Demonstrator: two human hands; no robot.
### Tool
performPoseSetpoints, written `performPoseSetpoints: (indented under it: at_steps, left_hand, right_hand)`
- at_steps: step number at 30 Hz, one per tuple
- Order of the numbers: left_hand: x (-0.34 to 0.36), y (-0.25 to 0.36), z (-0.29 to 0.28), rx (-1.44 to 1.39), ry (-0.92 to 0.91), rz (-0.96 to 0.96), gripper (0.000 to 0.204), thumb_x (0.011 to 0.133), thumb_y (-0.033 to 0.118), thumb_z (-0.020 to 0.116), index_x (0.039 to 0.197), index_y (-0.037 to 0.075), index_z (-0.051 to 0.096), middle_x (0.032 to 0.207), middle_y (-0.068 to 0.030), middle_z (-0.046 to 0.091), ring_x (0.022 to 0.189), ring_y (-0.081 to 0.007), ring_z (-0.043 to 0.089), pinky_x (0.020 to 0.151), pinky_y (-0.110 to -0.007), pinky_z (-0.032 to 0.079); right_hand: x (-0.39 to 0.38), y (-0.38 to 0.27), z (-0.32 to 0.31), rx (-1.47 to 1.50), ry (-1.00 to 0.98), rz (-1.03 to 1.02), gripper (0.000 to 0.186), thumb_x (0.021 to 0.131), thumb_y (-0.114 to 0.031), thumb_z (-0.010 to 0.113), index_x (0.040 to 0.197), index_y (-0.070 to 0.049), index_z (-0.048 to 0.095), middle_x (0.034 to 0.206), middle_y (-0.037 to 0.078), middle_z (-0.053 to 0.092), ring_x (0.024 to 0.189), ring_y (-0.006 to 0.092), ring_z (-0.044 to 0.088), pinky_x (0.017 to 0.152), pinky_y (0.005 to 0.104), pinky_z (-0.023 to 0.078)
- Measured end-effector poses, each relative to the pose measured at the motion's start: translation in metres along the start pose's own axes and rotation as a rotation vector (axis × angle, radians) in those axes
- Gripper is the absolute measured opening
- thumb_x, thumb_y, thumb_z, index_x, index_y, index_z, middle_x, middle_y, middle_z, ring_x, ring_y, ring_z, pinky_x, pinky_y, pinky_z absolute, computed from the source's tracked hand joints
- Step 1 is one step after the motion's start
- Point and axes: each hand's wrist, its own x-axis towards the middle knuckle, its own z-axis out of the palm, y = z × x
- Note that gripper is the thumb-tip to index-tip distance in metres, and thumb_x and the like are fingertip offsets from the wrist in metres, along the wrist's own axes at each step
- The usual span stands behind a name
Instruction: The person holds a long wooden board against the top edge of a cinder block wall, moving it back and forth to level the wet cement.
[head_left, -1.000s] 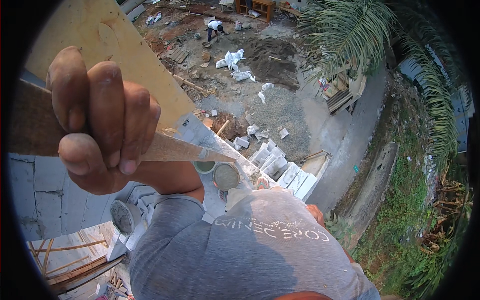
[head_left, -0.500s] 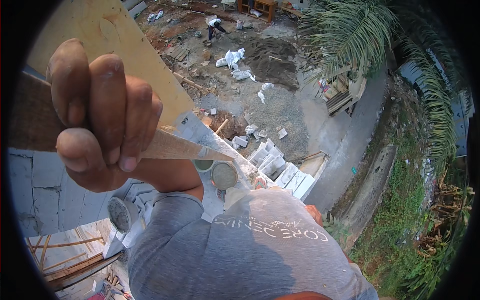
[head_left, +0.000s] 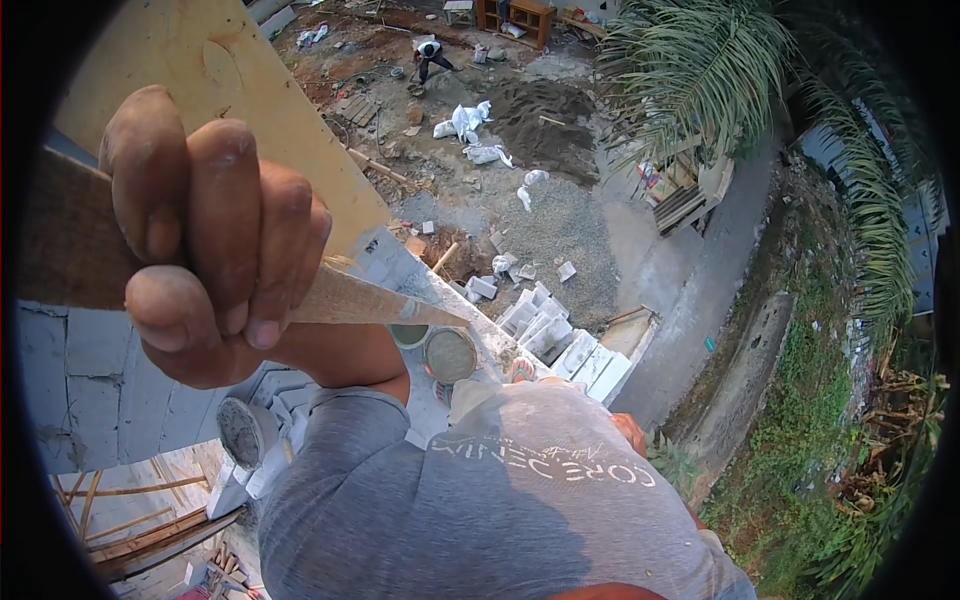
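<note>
My left hand [head_left: 215, 240] is raised at the left, with its fingers wrapped round a wooden plank [head_left: 375, 300]. The plank runs from the left rim towards the middle and narrows to its far end above the buckets. Behind my fist a yellowish plywood sheet [head_left: 240, 110] leans across the upper left. Only a bit of my right hand [head_left: 630, 432] shows beside my right hip; its fingers are mostly hidden behind my grey shirt. Just past the plank's end stands a bucket [head_left: 450, 356] of grey mix, with a greenish bucket [head_left: 408, 335] partly hidden beside it.
Grey block walling [head_left: 110, 370] and a tilted mortar bucket [head_left: 245, 432] lie at my left. My sandalled foot [head_left: 521, 369] is near the ledge. Far below are stacked white blocks [head_left: 560, 335], a gravel heap [head_left: 560, 225], white sacks [head_left: 468, 122] and a bent-over person [head_left: 430, 58].
My left hand has shifted slightly right and down, with the plank in its grip. The person below has changed stance.
</note>
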Motion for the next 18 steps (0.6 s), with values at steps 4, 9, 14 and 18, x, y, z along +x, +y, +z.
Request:
performPoseSetpoints:
  at_steps: [4, 9, 14, 18]
  left_hand:
    - [0.0004, -0.0010, 0.0006, -0.003, 0.002, 0.007, 0.031, 0.089, 0.015, 0.067, 0.091, 0.011, 0.037, 0.064, -0.0005, 0.050, 0.047, -0.0077, 0.054, 0.043, -0.016, 0.044]
    - [0.0011, -0.0005, -0.0011, 0.004, -0.017, -0.007, 0.031, 0.089, 0.015, 0.067, 0.091, 0.011, 0.037, 0.064, -0.0003, 0.050, 0.047, -0.0074, 0.053, 0.043, -0.016, 0.044]
    - [-0.0005, 0.0027, -0.0027, 0.009, -0.029, -0.025, 0.030, 0.089, 0.015, 0.066, 0.092, 0.011, 0.036, 0.064, 0.0000, 0.050, 0.048, -0.0070, 0.053, 0.043, -0.016, 0.044]
    - [0.0022, 0.0005, -0.0018, 0.017, -0.042, -0.020, 0.029, 0.090, 0.015, 0.065, 0.092, 0.011, 0.036, 0.065, 0.0002, 0.049, 0.048, -0.0066, 0.052, 0.044, -0.015, 0.044]
  right_hand:
    - [-0.0010, -0.0005, -0.0001, -0.013, -0.002, 0.002, 0.053, 0.077, -0.013, 0.064, 0.127, -0.011, 0.048, 0.108, 0.016, 0.061, 0.094, 0.0361, 0.061, 0.078, 0.0436, 0.050]
    - [-0.0016, 0.0004, 0.0008, -0.007, 0.003, -0.008, 0.052, 0.077, -0.015, 0.065, 0.127, -0.011, 0.047, 0.108, 0.016, 0.061, 0.095, 0.0364, 0.061, 0.078, 0.0438, 0.049]
    - [0.0014, -0.0047, 0.0002, 0.013, 0.002, 0.021, 0.052, 0.077, -0.015, 0.065, 0.126, -0.011, 0.048, 0.108, 0.016, 0.061, 0.094, 0.0364, 0.061, 0.077, 0.0435, 0.049]
    - [0.0013, -0.0071, 0.0026, 0.024, 0.067, 0.009, 0.052, 0.077, -0.016, 0.065, 0.126, -0.010, 0.048, 0.107, 0.017, 0.061, 0.094, 0.0362, 0.061, 0.077, 0.0433, 0.049]
